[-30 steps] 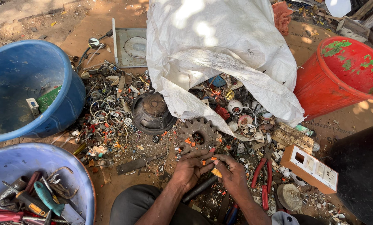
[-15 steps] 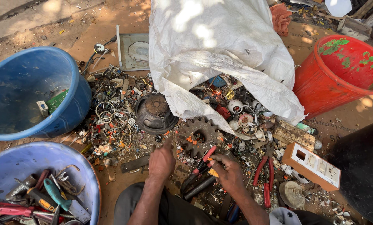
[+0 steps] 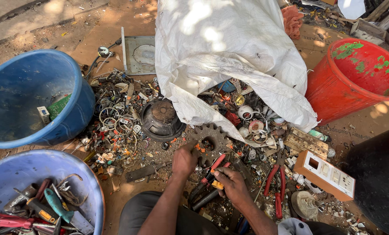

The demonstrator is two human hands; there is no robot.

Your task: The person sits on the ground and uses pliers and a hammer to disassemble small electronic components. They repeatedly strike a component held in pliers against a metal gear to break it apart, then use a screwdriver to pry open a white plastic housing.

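Bare earth ground (image 3: pixel 94 39) carries a scrap heap (image 3: pixel 129 126) at centre. White sack (image 3: pixel 229 56) lies at twelve o'clock; red tub (image 3: pixel 355 78) at two; two blue basins (image 3: pixel 29 95) at nine and seven; grey metal plate (image 3: pixel 138 54) at eleven; switch box (image 3: pixel 329 174) at four.

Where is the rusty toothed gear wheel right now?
The rusty toothed gear wheel lies mid-frame in the scrap, just beyond the left hand, between the dark round housing and the white sack.
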